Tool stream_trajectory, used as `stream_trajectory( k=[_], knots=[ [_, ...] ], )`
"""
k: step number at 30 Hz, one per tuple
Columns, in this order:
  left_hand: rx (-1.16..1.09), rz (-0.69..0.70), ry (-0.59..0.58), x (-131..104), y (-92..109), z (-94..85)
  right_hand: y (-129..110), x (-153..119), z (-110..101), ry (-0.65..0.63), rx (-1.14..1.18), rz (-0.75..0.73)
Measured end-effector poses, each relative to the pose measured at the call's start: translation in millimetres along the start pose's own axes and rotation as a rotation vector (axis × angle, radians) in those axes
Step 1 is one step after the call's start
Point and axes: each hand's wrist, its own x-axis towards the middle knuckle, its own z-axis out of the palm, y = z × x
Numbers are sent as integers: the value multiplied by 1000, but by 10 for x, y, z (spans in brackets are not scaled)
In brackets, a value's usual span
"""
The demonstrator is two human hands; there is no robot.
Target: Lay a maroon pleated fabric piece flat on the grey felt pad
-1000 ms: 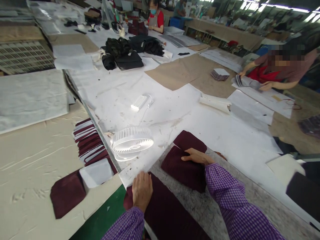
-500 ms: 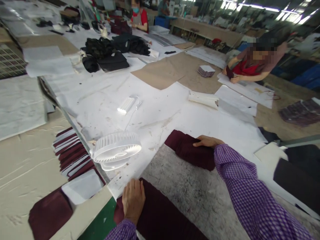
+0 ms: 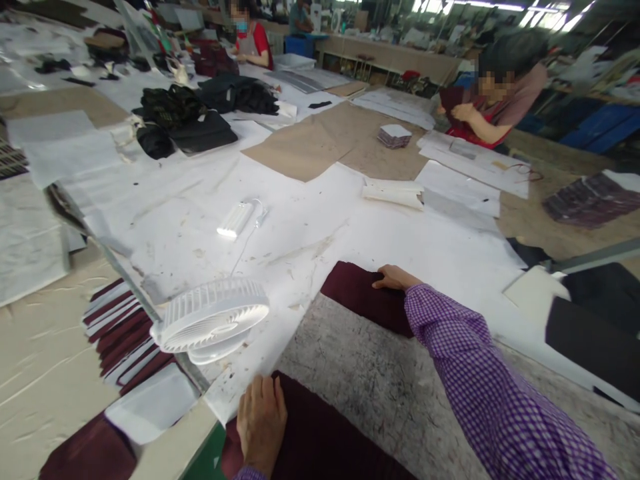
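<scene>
Arranging cloth seems to be the step in hand: at lower right of centre the right hand (image 3: 396, 277) is on the small maroon cloth (image 3: 357, 290) lying on the desk (image 3: 370, 360), while at bottom centre the left hand (image 3: 261, 420) covers a corner of the large maroon cloth (image 3: 320, 433). Whether either grip is closed I cannot tell; moving the small cloth calls for light, even handling. Half a second ago it looked rumpled; now it lies flatter.

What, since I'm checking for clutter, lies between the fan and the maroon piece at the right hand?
Only white sheeting with small specks, in the head view.
</scene>
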Motion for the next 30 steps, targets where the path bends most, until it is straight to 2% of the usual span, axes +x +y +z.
stream_trajectory(
  k=[6,30],
  knots=[
    [11,7,0,9,4,-10,50,-1,72,74,-51,20],
    [21,10,-15,8,8,-25,89,29,167,105,-37,24]
  ],
)
